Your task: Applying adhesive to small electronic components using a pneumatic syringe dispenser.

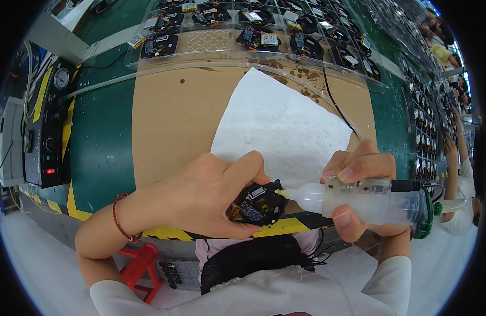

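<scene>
My left hand (206,192) grips a round black circuit board assembly (261,203) by its edge, thumb on the near side and fingers on the far side. In my right hand (356,179) lies a clear glue-dispensing syringe (366,203) filled with white material, held nearly level. Its yellowish needle tip points left and meets, or nearly meets, the board's upper right edge; I cannot tell which. A green cap closes the syringe's right end, where a clear hose joins it. Beyond both hands lies a white paper sheet (277,124) dotted with small clear blobs.
A clear plastic tray (206,42) of similar board assemblies, several with silver battery packs, spans the far side. The black dispenser box (45,126) with gauge stands left, its hose crossing the cardboard (169,116). A red stool (143,268) is below; another person's arm (453,158) shows right.
</scene>
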`<state>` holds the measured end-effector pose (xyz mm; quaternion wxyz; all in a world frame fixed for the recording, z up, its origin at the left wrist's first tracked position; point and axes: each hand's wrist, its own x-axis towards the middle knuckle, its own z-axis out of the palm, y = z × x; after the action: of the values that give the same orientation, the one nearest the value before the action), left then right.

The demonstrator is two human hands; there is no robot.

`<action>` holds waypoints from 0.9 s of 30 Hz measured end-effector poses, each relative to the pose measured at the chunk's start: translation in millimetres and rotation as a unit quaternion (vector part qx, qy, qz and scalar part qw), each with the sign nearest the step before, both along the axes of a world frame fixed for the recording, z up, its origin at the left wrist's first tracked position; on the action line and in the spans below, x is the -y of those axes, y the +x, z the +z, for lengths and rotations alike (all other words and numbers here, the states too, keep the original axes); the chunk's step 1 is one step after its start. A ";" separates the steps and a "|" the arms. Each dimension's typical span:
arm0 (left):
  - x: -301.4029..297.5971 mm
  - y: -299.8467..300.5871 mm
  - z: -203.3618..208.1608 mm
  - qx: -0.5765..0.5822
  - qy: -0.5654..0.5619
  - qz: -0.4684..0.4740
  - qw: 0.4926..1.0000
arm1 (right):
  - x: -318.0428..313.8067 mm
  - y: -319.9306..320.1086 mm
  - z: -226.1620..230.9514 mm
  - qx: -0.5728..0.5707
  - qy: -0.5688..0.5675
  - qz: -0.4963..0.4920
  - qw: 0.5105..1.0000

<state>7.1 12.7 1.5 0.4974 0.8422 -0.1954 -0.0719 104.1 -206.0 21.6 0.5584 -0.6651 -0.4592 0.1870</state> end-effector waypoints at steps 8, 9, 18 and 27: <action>-0.5 -1.2 0.3 -0.019 0.008 -0.016 1.000 | 0.4 -1.2 0.2 -0.015 -0.001 -0.001 1.000; -0.4 -1.3 -0.2 -0.014 0.011 -0.015 1.000 | 0.3 -1.2 -0.2 -0.007 0.000 -0.004 1.000; 0.1 -0.9 0.2 -0.009 0.003 -0.011 1.000 | -1.6 0.1 -0.3 0.006 0.005 0.005 1.000; 0.0 -1.2 1.9 -0.014 0.012 -0.014 1.000 | -2.4 1.0 0.2 0.028 0.015 0.017 0.999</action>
<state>5.9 12.7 3.4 0.4892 0.8439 -0.1996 -0.0933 105.2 -203.6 21.8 0.5520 -0.6536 -0.4887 0.1714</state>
